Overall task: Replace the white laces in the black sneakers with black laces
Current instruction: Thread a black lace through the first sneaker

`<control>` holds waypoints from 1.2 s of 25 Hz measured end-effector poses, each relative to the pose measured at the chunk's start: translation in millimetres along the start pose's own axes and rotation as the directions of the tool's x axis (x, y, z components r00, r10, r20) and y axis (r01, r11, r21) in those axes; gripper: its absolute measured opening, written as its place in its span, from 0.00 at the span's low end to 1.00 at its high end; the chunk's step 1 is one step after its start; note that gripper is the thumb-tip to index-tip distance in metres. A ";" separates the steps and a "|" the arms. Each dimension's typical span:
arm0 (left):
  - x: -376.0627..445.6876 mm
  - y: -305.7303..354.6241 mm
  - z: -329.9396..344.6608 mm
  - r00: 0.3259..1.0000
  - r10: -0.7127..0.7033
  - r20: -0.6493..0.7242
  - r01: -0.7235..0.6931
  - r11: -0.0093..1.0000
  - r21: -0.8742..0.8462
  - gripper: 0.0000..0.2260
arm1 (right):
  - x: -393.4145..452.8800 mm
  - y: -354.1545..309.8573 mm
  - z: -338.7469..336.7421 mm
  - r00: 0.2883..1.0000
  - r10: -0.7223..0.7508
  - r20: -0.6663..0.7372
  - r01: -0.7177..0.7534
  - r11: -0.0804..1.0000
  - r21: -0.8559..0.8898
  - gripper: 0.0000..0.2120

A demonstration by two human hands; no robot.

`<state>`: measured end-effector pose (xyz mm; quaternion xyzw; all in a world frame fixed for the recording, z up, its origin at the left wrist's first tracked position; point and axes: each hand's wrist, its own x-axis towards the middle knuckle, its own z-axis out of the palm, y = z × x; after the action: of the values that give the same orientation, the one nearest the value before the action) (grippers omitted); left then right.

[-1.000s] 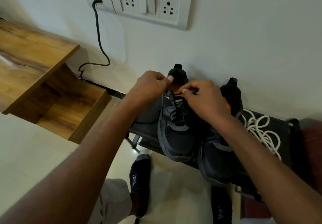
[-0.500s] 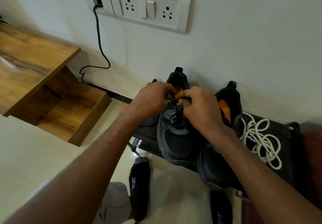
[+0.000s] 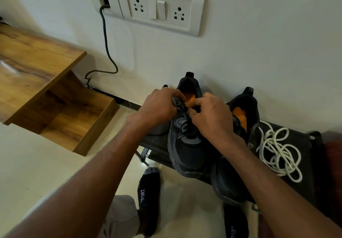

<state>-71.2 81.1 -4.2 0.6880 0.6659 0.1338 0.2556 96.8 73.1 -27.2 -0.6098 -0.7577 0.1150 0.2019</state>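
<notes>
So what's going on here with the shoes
A person is lacing the left sneaker on a low black rack. The left hand and right hand each pinch the black lace near the top eyelets. The removed white laces lie piled beside the right sneaker.

Sneakers: we are seeing matt black cloth uppers, with rubbery-looking soles.
Insole: it is showing orange, matt.
White laces: we are looking at round woven cord.
Black lace: it is looking like dull cord.
Rack: we are seeing dark matt cloth on metal tubes.
Wooden unit: it is showing smooth, grained wood.
Floor: it is gleaming, glossy tile.
Socket plate: we are seeing smooth white plastic.
</notes>
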 end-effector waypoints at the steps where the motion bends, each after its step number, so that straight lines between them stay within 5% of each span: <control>1: -0.2 -0.1 -0.5 1.000 -0.006 0.001 0.006 1.000 -0.010 0.22 | 0.1 0.2 2.3 0.999 0.041 0.015 -0.042 0.997 0.070 0.04; 7: -2.0 1.5 -2.6 1.000 -0.018 0.012 0.018 0.999 -0.043 0.20 | 3.5 7.6 3.5 0.970 0.211 0.123 -0.237 0.936 0.259 0.04; 12: -0.4 1.0 0.4 0.999 -0.042 -0.002 0.042 0.998 -0.040 0.19 | -0.2 0.6 9.5 0.979 0.162 0.126 -0.189 0.952 0.242 0.09; 18: 1.5 -2.1 0.1 0.988 -0.156 0.010 0.156 0.986 -0.055 0.07 | -2.8 -0.5 19.9 0.990 0.133 0.050 -0.137 0.986 0.098 0.10; 23: -1.4 1.5 -2.7 0.984 -0.180 0.009 0.180 0.979 -0.098 0.07 | 6.7 3.4 12.7 0.946 0.178 0.272 -0.273 0.889 0.367 0.08; 30: -4.5 12.7 7.8 0.991 -0.128 -0.034 0.126 0.989 -0.075 0.06 | 9.3 10.5 3.3 0.899 0.030 0.438 -0.197 0.919 0.341 0.20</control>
<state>-56.7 75.5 -3.3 0.6317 0.7079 0.1548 0.2755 102.8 84.8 -33.0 -0.5638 -0.7091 0.4000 0.1386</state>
